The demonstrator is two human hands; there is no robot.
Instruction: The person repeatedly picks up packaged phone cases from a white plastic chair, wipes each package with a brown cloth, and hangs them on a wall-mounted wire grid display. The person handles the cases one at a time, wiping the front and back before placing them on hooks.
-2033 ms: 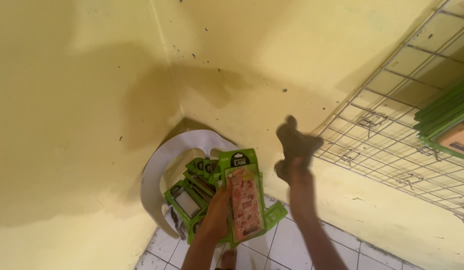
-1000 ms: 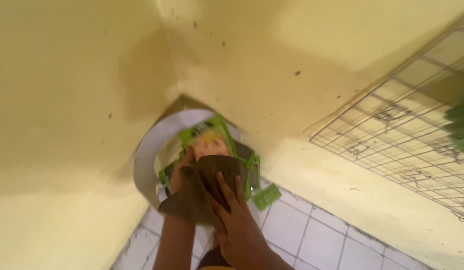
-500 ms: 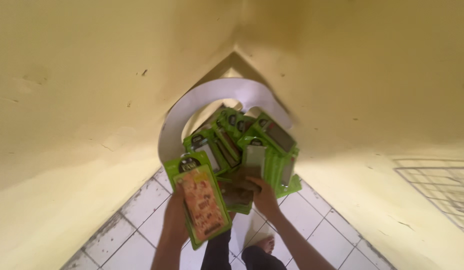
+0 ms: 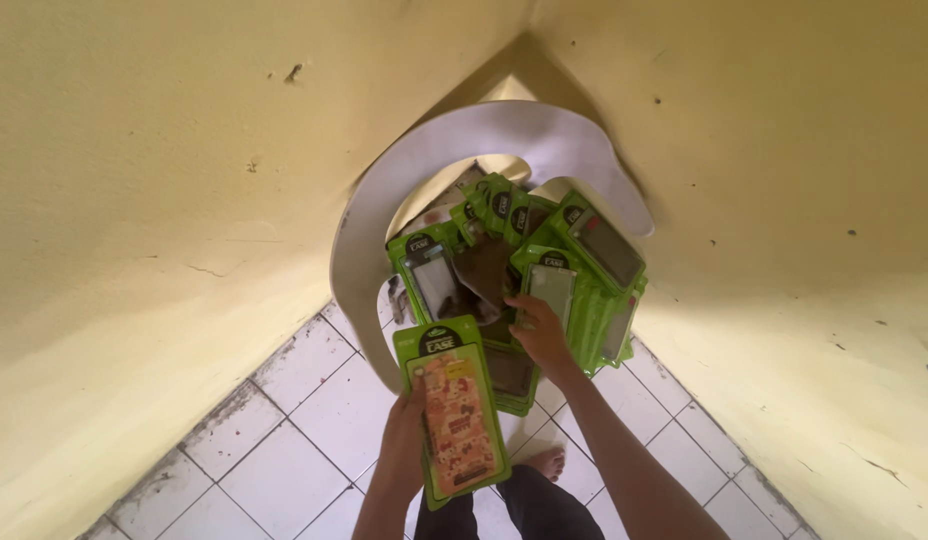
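Green card packs fill my view: my left hand is clamped on one phone-case pack with an orange patterned case, held just below the heap. My right hand reaches up into the pile of green packs, fingers closed on the edge of one. The pile rests in a white plastic chair above both hands. Below them lies the white tiled floor.

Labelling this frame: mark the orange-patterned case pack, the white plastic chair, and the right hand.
Orange-patterned case pack (image 4: 454,415), head view, middle of its patterned front.
White plastic chair (image 4: 504,125), head view, bare curved backrest.
Right hand (image 4: 539,335), head view, back of the hand, on the green packs.
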